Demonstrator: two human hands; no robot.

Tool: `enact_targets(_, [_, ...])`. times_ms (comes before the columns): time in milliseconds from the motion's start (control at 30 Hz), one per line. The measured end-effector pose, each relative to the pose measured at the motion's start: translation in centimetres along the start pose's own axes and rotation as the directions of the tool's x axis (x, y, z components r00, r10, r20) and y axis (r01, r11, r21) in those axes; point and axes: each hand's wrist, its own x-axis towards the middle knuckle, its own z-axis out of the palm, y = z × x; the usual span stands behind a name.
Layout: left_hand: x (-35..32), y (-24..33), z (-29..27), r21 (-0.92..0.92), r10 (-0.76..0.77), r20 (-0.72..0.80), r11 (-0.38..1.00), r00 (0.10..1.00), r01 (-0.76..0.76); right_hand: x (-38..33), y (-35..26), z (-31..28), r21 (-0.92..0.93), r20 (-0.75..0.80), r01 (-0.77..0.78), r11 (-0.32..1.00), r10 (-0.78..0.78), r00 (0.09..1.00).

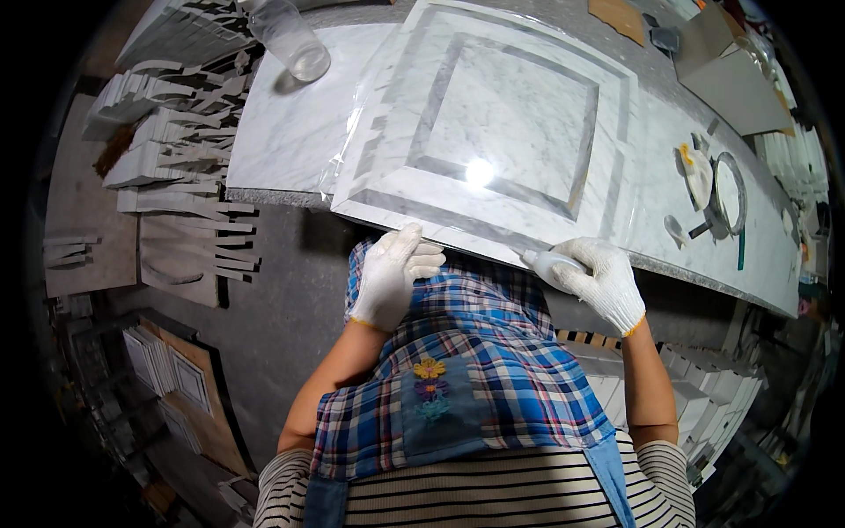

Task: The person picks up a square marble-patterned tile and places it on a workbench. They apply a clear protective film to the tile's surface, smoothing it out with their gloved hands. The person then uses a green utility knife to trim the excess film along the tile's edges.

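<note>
In front of me lies a square marble panel (519, 123) with grey bands inlaid as nested frames in white stone. My right hand (607, 277), in a white knit glove, is closed round a small translucent squeeze bottle (558, 267). The bottle's narrow tip points left, close to the panel's near edge. My left hand (392, 273), gloved too, is at the near edge further left. Its fingers are stretched out and hold nothing that I can see; whether they touch the panel I cannot tell.
Under the panel is a larger marble slab (290, 132), with a clear plastic cup (308, 62) at far left. To the right lie a ring-shaped tool (731, 195) and a crumpled glove (697, 176). A cardboard box (731, 70) stands far right. Stacked stone strips (176, 167) fill the left.
</note>
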Motion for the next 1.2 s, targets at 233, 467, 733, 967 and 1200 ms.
enact_targets(233, [0.0, -0.2, 0.1, 0.001, 0.007, 0.016, 1.000, 1.000, -0.007, -0.9, 0.8, -0.7, -0.034, 0.002, -0.025, 0.999, 0.025, 1.000])
enact_targets(467, [0.2, -0.6, 0.1, -0.054, -0.007, -0.009, 0.999, 1.000, 0.007, -1.9, 1.6, -1.2, -0.016, -0.012, -0.096, 0.995, 0.096, 0.995])
enact_targets(733, [0.3, -1.0, 0.0, -0.072, 0.003, -0.006, 0.997, 1.000, -0.004, -3.0, 2.9, -2.1, -0.028, 0.013, -0.143, 0.989, 0.144, 0.990])
enact_targets(967, [0.0, -1.1, 0.0, -0.063, 0.004, 0.005, 0.998, 1.000, -0.004, -3.9, 4.0, -2.5, 0.042, -0.030, -0.154, 0.987, 0.155, 0.987])
enact_targets(1200, [-1.0, -0.4, -0.7, 0.112, -0.105, 0.111, 0.989, 0.988, 0.093, -4.7, 4.6, -3.6, 0.038, -0.019, -0.158, 0.987, 0.159, 0.987])
